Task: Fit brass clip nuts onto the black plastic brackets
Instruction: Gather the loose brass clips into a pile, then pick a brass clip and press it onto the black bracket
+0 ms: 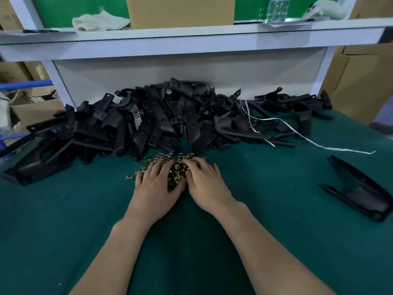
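A heap of small brass clip nuts [163, 159] lies on the green table mat [276, 209] at the middle. Both my hands lie on top of this heap, palms down. My left hand [156, 188] covers its left side with fingers spread and fairly straight. My right hand [205, 182] covers the right side, its fingers bent down into the nuts. Whether either hand holds any nuts is hidden. Behind the heap a large pile of black plastic brackets [161, 120] stretches across the table. One single black bracket [359, 192] lies apart at the right.
A white strap [302, 135] trails from the bracket pile to the right. A white shelf [191, 37] overhangs the back, carrying a cardboard box [180, 11], a cloth [100, 21] and a bottle [276, 9]. Cardboard boxes [361, 77] stand at the right and left.
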Motion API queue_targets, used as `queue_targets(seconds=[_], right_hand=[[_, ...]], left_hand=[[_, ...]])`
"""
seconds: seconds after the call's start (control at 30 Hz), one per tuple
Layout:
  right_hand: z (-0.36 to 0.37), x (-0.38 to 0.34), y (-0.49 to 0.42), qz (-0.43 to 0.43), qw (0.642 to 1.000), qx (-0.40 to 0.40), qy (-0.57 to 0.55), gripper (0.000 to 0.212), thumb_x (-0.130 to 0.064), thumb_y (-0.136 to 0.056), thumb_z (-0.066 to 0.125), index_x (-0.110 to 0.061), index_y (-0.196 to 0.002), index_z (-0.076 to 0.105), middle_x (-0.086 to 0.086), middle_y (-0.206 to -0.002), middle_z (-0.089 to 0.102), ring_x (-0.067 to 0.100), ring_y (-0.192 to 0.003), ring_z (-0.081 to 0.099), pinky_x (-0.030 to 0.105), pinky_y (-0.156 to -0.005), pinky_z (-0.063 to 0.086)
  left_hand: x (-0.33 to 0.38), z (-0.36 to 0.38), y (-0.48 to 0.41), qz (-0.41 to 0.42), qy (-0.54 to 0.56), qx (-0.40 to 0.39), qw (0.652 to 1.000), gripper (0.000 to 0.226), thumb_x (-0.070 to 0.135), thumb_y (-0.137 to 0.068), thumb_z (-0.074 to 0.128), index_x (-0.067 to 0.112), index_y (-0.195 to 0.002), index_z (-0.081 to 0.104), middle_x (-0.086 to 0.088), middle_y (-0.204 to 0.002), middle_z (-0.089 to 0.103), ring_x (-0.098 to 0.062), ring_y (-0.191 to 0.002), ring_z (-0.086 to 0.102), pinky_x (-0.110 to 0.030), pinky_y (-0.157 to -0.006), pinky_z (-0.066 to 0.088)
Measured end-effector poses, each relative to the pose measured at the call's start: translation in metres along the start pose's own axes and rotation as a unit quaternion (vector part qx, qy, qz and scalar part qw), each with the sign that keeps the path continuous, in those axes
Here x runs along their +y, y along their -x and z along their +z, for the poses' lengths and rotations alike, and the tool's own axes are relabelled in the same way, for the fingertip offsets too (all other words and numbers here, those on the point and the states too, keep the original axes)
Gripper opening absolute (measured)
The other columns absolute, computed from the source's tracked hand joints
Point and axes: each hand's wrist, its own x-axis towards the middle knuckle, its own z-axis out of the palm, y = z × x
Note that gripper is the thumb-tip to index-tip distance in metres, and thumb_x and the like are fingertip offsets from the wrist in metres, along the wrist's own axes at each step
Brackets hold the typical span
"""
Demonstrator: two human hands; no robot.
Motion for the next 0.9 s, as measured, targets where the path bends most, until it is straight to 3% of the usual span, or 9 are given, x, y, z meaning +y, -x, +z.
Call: queue_targets(seconds=[0.17, 0.27, 0.33, 0.43, 0.53, 0.6, 0.7, 0.77, 0.9], right_hand=[[-0.003, 0.005, 0.002, -0.024, 0.995, -0.002, -0.099, 0.042, -0.022, -0.109, 0.036, -0.031, -0.150, 0.041, -0.005, -0.152, 0.041, 0.021, -0.134, 0.042, 0.033, -0.110, 0.037], [-0.010, 0.007, -0.003, 0.010, 0.979, 0.052, -0.198, 0.037, -0.027, -0.108, 0.040, -0.036, -0.143, 0.046, -0.010, -0.142, 0.050, 0.010, -0.126, 0.049, 0.028, -0.102, 0.043], [-0.018, 0.015, -0.008, 0.027, 0.980, 0.142, -0.139, 0.040, -0.022, -0.104, 0.047, -0.032, -0.142, 0.050, -0.006, -0.141, 0.051, 0.012, -0.126, 0.048, 0.036, -0.106, 0.043], [-0.036, 0.041, -0.019, 0.088, 0.964, 0.252, 0.005, 0.046, -0.017, -0.099, 0.053, -0.021, -0.145, 0.052, 0.004, -0.151, 0.045, 0.025, -0.143, 0.037, 0.047, -0.122, 0.025], [-0.053, 0.073, -0.031, 0.149, 0.956, 0.238, 0.081, 0.054, -0.016, -0.101, 0.050, -0.018, -0.154, 0.038, 0.007, -0.163, 0.031, 0.029, -0.155, 0.015, 0.049, -0.127, 0.000], [-0.056, 0.090, -0.038, 0.173, 0.960, 0.189, 0.112, 0.057, -0.019, -0.104, 0.046, -0.019, -0.158, 0.028, 0.006, -0.166, 0.025, 0.029, -0.156, 0.008, 0.050, -0.126, -0.004], [-0.053, 0.099, -0.043, 0.198, 0.957, 0.150, 0.150, 0.053, -0.026, -0.106, 0.044, -0.020, -0.157, 0.031, 0.007, -0.156, 0.039, 0.030, -0.149, 0.026, 0.053, -0.124, -0.004], [-0.050, 0.099, -0.044, 0.200, 0.951, 0.162, 0.170, 0.047, -0.027, -0.106, 0.046, -0.021, -0.153, 0.039, 0.009, -0.139, 0.049, 0.032, -0.133, 0.043, 0.053, -0.125, -0.001], [-0.052, 0.097, -0.039, 0.195, 0.952, 0.163, 0.169, 0.041, -0.028, -0.108, 0.043, -0.021, -0.148, 0.046, 0.010, -0.131, 0.049, 0.031, -0.122, 0.049, 0.050, -0.124, 0.013]], left_hand=[[0.001, -0.002, 0.003, 0.023, -0.001, -0.018, 1.000, 0.076, 0.069, -0.088, 0.033, 0.033, -0.154, 0.030, 0.009, -0.160, 0.032, -0.016, -0.151, 0.021, -0.046, -0.123, 0.017], [0.002, -0.005, 0.005, 0.025, 0.009, -0.020, 0.999, 0.078, 0.074, -0.086, 0.034, 0.035, -0.153, 0.030, 0.011, -0.160, 0.031, -0.017, -0.151, 0.019, -0.044, -0.123, 0.019], [0.002, -0.006, 0.005, 0.024, 0.016, -0.024, 0.999, 0.079, 0.077, -0.085, 0.033, 0.036, -0.153, 0.031, 0.012, -0.160, 0.031, -0.017, -0.151, 0.018, -0.044, -0.123, 0.019], [0.003, -0.007, 0.006, 0.021, 0.033, -0.021, 0.999, 0.081, 0.080, -0.082, 0.031, 0.037, -0.151, 0.035, 0.012, -0.158, 0.034, -0.017, -0.149, 0.020, -0.045, -0.122, 0.022], [0.002, -0.006, 0.006, 0.023, 0.039, -0.014, 0.999, 0.080, 0.081, -0.082, 0.030, 0.038, -0.149, 0.037, 0.013, -0.157, 0.035, -0.017, -0.149, 0.022, -0.045, -0.122, 0.022], [0.000, -0.005, 0.005, 0.027, 0.039, -0.011, 0.999, 0.079, 0.081, -0.083, 0.029, 0.037, -0.149, 0.037, 0.013, -0.156, 0.036, -0.016, -0.148, 0.023, -0.044, -0.122, 0.020], [0.000, -0.004, 0.005, 0.028, 0.040, -0.007, 0.999, 0.077, 0.079, -0.084, 0.031, 0.037, -0.148, 0.039, 0.014, -0.155, 0.037, -0.016, -0.147, 0.025, -0.045, -0.122, 0.022], [-0.001, -0.004, 0.004, 0.029, 0.035, -0.008, 0.999, 0.076, 0.078, -0.085, 0.032, 0.037, -0.148, 0.040, 0.013, -0.155, 0.038, -0.017, -0.148, 0.026, -0.045, -0.122, 0.021], [0.000, -0.004, 0.005, 0.023, 0.037, -0.007, 0.999, 0.073, 0.076, -0.086, 0.037, 0.037, -0.147, 0.041, 0.013, -0.155, 0.038, -0.016, -0.147, 0.027, -0.043, -0.124, 0.018]])
